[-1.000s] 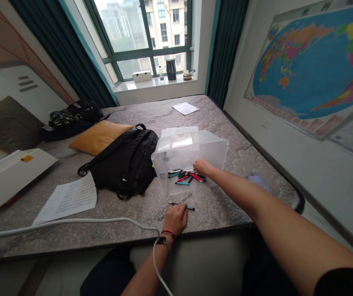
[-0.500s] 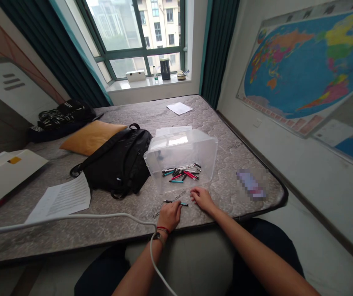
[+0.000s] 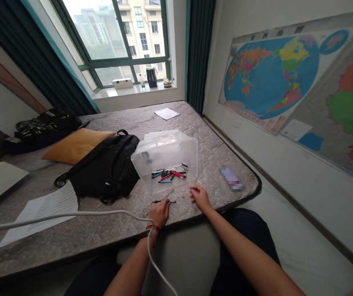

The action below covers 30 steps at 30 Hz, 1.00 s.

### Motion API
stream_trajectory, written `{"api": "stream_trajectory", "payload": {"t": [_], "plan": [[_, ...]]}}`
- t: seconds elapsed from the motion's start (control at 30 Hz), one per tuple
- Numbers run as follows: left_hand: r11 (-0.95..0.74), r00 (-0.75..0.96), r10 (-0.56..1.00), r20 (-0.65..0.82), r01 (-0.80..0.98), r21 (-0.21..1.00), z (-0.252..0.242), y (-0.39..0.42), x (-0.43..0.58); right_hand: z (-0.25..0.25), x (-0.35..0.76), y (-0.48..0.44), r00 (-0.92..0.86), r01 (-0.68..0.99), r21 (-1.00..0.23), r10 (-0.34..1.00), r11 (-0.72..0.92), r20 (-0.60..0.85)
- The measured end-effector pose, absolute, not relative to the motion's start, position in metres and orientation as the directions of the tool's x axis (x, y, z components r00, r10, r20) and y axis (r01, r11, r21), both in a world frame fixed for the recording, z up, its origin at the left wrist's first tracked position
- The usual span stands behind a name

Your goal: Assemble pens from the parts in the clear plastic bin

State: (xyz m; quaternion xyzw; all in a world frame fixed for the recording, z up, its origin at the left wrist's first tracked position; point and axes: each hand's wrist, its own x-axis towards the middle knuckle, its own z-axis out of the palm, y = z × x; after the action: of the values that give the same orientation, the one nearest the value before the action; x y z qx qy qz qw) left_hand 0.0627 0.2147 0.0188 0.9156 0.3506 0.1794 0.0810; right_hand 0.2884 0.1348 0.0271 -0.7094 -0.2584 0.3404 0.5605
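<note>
the left hand (image 3: 159,213) holds a slim, straight, dark pen (image 3: 172,202).

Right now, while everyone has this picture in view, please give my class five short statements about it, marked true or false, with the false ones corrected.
1. The left hand holds a pen. True.
2. The right hand is inside the clear box. False: it is outside, in front of the box.
3. Several loose pens lie inside the box. True.
4. The yellow pillow lies on the windowsill. False: it lies on the mattress.
5. The black backpack lies to the left of the box. True.
</note>
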Motion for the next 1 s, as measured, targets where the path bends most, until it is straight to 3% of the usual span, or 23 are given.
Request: {"api": "stream_trajectory", "payload": {"t": [0.13, 0.27, 0.53, 0.67, 0.83, 1.0], "plan": [[-0.741, 0.689, 0.671, 0.274, 0.607, 0.288, 0.021, 0.214, 0.063, 0.028, 0.279, 0.130, 0.432, 0.544, -0.803, 0.902, -0.242, 0.021], [-0.724, 0.678, 0.689, 0.256, 0.625, 0.292, 0.024, 0.212, 0.063, 0.034, 0.267, 0.131, 0.331, 0.704, -0.665, 0.944, -0.250, -0.004], [-0.706, 0.672, 0.707, 0.223, 0.648, 0.285, 0.025, 0.210, 0.062, 0.035, 0.271, 0.131, 0.283, 0.648, -0.727, 0.958, -0.228, -0.048], [-0.712, 0.675, 0.701, 0.228, 0.651, 0.262, 0.024, 0.210, 0.062, 0.036, 0.267, 0.134, 0.281, 0.693, -0.668, 0.955, -0.271, -0.096], [-0.718, 0.683, 0.695, 0.223, 0.652, 0.242, 0.023, 0.210, 0.062, 0.039, 0.256, 0.132, 0.270, 0.757, -0.608, 0.962, -0.240, -0.045], [-0.718, 0.681, 0.696, 0.227, 0.653, 0.240, 0.023, 0.210, 0.062, 0.033, 0.243, 0.137, 0.312, 0.628, -0.744, 0.950, -0.231, -0.031]]}}
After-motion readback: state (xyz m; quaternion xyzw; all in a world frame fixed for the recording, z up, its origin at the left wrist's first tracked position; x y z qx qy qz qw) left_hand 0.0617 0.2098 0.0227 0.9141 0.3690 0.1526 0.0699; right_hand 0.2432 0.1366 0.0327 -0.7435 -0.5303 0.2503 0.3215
